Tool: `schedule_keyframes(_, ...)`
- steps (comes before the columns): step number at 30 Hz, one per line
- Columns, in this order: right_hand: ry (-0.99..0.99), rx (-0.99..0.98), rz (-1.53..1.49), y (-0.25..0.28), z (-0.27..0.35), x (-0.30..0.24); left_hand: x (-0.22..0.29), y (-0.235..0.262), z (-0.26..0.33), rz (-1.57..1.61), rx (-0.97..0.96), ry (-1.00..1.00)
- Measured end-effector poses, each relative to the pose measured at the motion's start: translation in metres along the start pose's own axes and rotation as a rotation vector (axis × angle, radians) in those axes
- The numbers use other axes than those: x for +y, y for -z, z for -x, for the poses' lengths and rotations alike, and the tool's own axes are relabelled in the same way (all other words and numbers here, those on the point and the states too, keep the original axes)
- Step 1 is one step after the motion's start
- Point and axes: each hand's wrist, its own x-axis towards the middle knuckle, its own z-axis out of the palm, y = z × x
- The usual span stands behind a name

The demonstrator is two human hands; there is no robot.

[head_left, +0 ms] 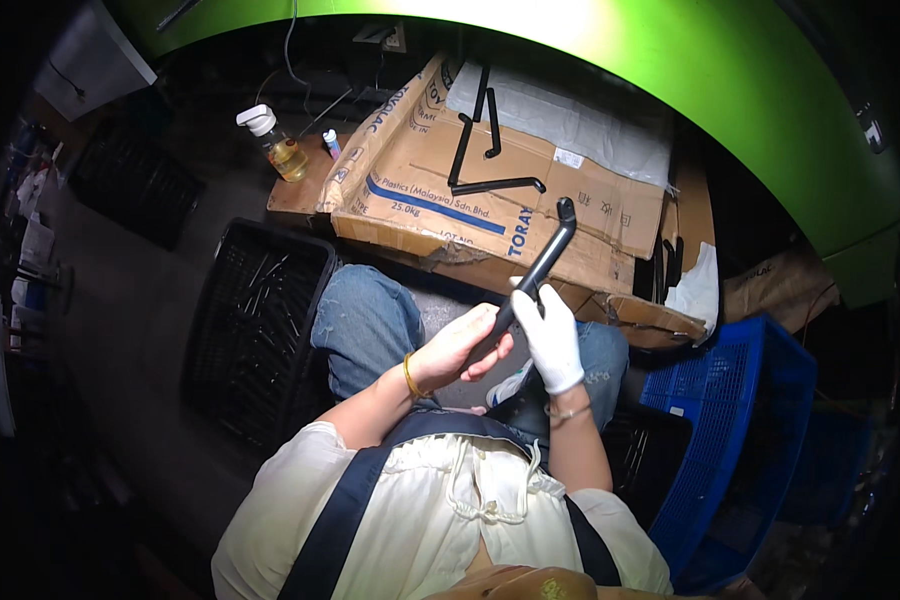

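Observation:
A glossy black bent handle-like bar point(543, 262) slants up and away from my lap, its short angled end at the top. My left hand point(460, 348), bare with a yellow bangle at the wrist, is closed round its lower part. My right hand point(550, 340), in a white glove, grips the bar a little higher, and the palm side is partly hidden. Beyond my hands, several similar black bent bars point(498, 185) lie on a flattened cardboard sheet point(430, 170).
A black crate point(260, 330) full of dark bars stands on the floor at my left. Blue plastic crates point(710, 400) stand at my right. A bottle of yellowish liquid point(288, 158) sits at the far left of the worktop. A green machine panel point(730, 90) arches over the far side.

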Motion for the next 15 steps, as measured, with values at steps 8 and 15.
schedule_keyframes(8,-0.046,0.032,0.127,-0.015,0.005,-0.012,-0.012,-0.018,0.024,-0.323,0.153,-0.110)
schedule_keyframes(15,0.000,-0.010,0.183,0.002,0.058,-0.016,-0.012,-0.021,0.027,-0.117,0.206,-0.063)
